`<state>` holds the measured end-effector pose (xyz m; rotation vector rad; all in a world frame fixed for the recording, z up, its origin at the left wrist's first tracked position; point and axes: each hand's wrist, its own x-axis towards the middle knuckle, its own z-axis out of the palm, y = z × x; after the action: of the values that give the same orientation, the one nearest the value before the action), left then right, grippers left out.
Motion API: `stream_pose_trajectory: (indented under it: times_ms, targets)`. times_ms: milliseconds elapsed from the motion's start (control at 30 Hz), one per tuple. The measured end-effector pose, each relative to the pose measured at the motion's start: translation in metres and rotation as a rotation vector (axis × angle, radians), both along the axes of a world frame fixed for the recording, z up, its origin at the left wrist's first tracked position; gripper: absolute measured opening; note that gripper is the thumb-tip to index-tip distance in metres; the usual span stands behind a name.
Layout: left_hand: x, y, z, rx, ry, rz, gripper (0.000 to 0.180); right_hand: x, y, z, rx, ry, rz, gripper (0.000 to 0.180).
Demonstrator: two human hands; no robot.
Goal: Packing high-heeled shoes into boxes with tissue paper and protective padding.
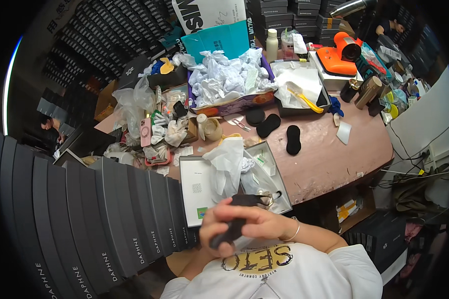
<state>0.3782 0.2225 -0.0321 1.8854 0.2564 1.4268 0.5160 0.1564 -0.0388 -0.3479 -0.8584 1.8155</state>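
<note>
Close to my chest, both my hands are closed round a black shoe (229, 233). The fingers of my left hand (212, 230) wrap it from the left. My right hand (259, 219), with a bracelet at its wrist, reaches over it from the right. Fingers hide much of the shoe. A black piece with a thin strap or buckle (269, 198) shows beyond my right hand; whether it belongs to the same shoe I cannot tell. Just past my hands lies an open shoe box (283, 199) with a white-lined lid (190, 182) and crumpled white tissue paper (225, 167).
Stacked dark shoe boxes (117, 214) stand along my left. Black insole-shaped pads (294, 140) lie on the pink table (319, 174). Farther back are a tub of crumpled paper (229, 77), a yellow-handled tool (307, 102) and an orange device (336, 60). Two people appear at the edges.
</note>
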Motion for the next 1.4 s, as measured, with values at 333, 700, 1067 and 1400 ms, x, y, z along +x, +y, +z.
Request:
stream_pose_trajectory:
  times_ms: [333, 700, 1067, 1400]
  targets:
    - [-0.003, 0.100, -0.062, -1.183, 0.085, -0.264, 0.030, 0.045, 0.029, 0.027, 0.442, -1.350, -0.652, 0.033]
    - [0.008, 0.093, -0.150, -1.654, 0.151, -0.230, 0.034, -0.028, 0.064, -0.133, 0.134, -1.585, -0.474, 0.030]
    - [-0.008, 0.069, -0.141, -1.631, 0.003, -0.223, 0.055, -0.034, 0.071, -0.142, 0.124, -1.633, -0.403, 0.030]
    - [-0.019, -0.006, -0.143, -1.812, -0.337, -0.283, 0.053, 0.030, 0.053, -0.124, 0.148, -1.016, -0.488, 0.029]
